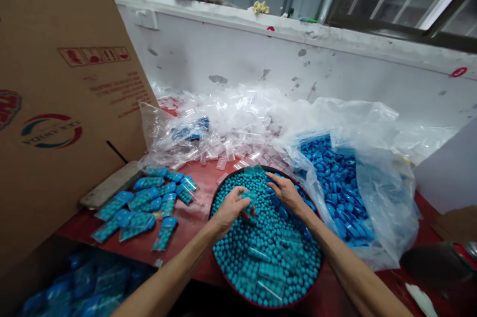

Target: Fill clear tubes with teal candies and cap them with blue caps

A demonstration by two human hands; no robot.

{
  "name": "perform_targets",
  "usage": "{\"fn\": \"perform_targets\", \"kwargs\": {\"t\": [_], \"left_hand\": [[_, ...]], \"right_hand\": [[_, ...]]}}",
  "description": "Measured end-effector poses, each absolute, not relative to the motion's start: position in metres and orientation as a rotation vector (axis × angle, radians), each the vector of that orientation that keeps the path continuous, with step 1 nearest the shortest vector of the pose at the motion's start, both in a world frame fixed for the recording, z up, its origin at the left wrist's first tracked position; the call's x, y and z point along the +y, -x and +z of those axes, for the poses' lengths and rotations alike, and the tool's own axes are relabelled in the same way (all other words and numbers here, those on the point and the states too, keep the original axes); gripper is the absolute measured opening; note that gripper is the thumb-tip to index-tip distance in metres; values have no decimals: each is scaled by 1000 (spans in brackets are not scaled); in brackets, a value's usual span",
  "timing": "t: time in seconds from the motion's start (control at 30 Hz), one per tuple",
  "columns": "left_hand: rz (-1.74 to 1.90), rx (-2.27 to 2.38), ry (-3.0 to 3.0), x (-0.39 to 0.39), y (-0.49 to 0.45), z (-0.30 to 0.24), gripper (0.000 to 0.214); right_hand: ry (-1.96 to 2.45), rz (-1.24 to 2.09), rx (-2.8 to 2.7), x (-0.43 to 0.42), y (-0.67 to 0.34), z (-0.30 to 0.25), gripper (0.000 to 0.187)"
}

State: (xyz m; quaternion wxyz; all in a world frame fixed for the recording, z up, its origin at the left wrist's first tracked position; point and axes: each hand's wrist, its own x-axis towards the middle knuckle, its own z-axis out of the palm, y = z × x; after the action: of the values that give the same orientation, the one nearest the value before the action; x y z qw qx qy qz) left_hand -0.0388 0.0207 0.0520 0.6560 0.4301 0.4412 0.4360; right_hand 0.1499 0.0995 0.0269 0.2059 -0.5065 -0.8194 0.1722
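A round tub [212,217] with a dark red rim is filled with small teal balls [231,247]. Over its left half, my left hand [234,206] is closed around a small clear case [249,197] with teal balls in it, partly hidden by my fingers. My right hand [285,190] reaches over the far right side, fingers stretched and slightly apart, beside loose blue caps [281,210] lying on the balls. Nothing shows clearly between those fingers. Several clear cases [270,272] lie half sunk among the balls at the near side.
Several capped, ball-filled cases [143,198] lie left on the red table [201,183]. Empty clear cases [238,143] heap up at the back. A plastic bag of blue caps [339,183] stands right. A large cardboard box [74,83] rises at left; more filled cases [93,277] lie below.
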Motion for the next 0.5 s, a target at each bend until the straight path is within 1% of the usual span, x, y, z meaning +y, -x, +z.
{"fn": "perform_targets", "kwargs": {"t": [0.1, 0.13, 0.17, 0.27, 0.33, 0.43, 0.5], "left_hand": [[985, 982, -1024, 25, 29, 48, 28], [977, 989, -1041, 25, 26, 48, 27], [964, 999, -1056, 25, 25, 47, 26], [931, 1004, -1088, 22, 23, 46, 24], [931, 978, -1092, 18, 24, 45, 28], [931, 965, -1083, 12, 25, 44, 37], [922, 949, -1085, 8, 24, 45, 39]], "right_hand": [[1219, 933, -2077, 87, -149, 38, 38], [1189, 1024, -2045, 82, -147, 41, 38], [1164, 1047, -2040, 77, -146, 43, 38], [1069, 840, -2120, 63, -141, 49, 36], [970, 723, -2189, 54, -138, 51, 37], [858, 752, -2218, 42, -136, 53, 38], [882, 826, -2147, 36, -135, 54, 34]]}}
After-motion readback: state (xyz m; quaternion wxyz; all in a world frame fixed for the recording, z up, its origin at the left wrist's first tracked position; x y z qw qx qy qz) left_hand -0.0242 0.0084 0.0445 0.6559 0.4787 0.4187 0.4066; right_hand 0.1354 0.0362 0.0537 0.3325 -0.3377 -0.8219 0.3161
